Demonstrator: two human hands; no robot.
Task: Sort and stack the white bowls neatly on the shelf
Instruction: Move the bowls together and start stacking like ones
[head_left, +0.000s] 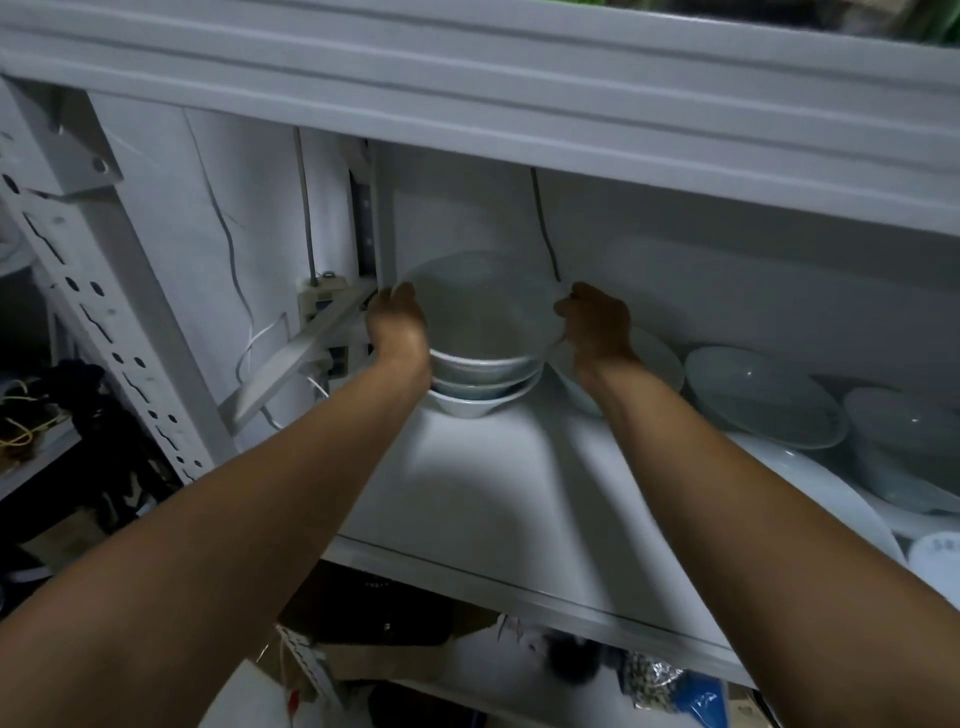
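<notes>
A stack of three white bowls (480, 364) stands at the back left of the white shelf (467, 478). My left hand (397, 325) grips the left rim of the top bowl. My right hand (597, 325) grips its right rim. Behind my right wrist sits another white bowl (657, 353), partly hidden. Further right lie a shallow white bowl (763, 395) and a deeper one (904, 431) in the dim corner.
A large white plate (810, 499) lies at the shelf's right front. The upper shelf board (519, 114) hangs low overhead. A perforated metal upright (104, 332) and a power strip with cables (322, 301) are at the left. Clutter fills the space below.
</notes>
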